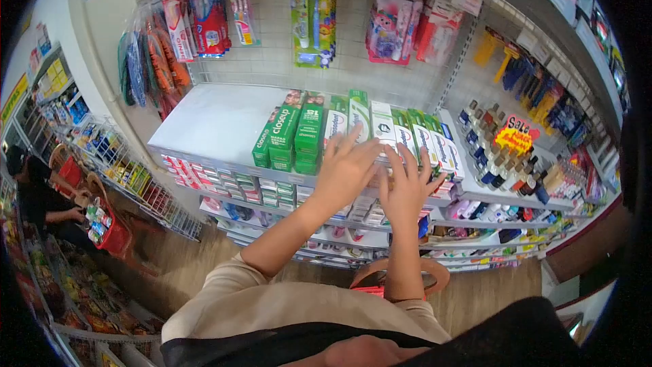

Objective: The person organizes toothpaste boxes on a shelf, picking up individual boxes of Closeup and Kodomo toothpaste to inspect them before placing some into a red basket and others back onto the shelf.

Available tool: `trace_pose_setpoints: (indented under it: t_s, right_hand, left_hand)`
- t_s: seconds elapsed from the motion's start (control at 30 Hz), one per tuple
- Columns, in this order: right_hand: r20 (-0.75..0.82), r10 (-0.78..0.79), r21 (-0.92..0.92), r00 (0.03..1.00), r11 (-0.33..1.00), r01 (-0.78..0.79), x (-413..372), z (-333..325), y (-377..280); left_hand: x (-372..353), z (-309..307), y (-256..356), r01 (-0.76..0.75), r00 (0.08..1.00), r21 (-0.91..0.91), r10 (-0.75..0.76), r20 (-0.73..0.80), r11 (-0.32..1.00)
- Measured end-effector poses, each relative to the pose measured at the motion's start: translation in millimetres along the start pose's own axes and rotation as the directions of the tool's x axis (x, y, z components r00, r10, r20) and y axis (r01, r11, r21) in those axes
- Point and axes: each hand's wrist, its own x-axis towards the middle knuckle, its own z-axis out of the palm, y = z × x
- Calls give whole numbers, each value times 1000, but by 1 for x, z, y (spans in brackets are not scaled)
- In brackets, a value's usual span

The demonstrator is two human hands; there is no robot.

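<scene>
Both my hands reach over a row of toothpaste boxes on the shelf. My left hand (345, 171) lies at the front of the green-and-white toothpaste boxes (358, 110), its fingers apart and pointing at the back of the shelf. Just beside it, my right hand (407, 187) has its fingers spread over the front ends of the white toothpaste boxes (422, 138). Whether the fingertips press on the boxes is hard to see. Neither hand holds anything. Left of my hands stand green Closeup toothpaste boxes (282, 129), stacked in short columns.
A white shelf top (210, 119) extends left of the boxes. Small bottles (499, 173) and a sale sign (516, 137) stand right. Toothbrush packs (314, 17) hang behind. Below me is a red basket (370, 291). At far left, a person holds a filled red basket (115, 234).
</scene>
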Motion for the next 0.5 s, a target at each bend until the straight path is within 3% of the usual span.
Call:
trace_pose_setpoints:
  t_s: [0.1,0.17,0.2,0.37,0.43,0.5]
  right_hand:
    - [-32,18,73,999,997,-16,-5,3,1]
    - [-217,85,201,972,979,-40,-9,10,16]
    - [-311,83,178,947,984,-28,-6,13,27]
    - [-338,248,130,908,968,-216,1,0,63]
    - [-149,231,7,961,973,-233,-1,-3,74]
    - [-175,224,6,959,974,-227,-1,-4,74]
  left_hand:
    - [-2,-8,7,58,996,-6,-57,62,998]
    - [0,-15,18,116,992,-32,-114,59,993]
    - [2,-18,22,116,992,-37,-113,62,993]
    - [-2,-7,45,55,995,-133,-43,89,990]
    - [-3,-6,57,27,995,-185,-10,94,982]
    - [-9,-5,66,17,996,-229,3,89,973]
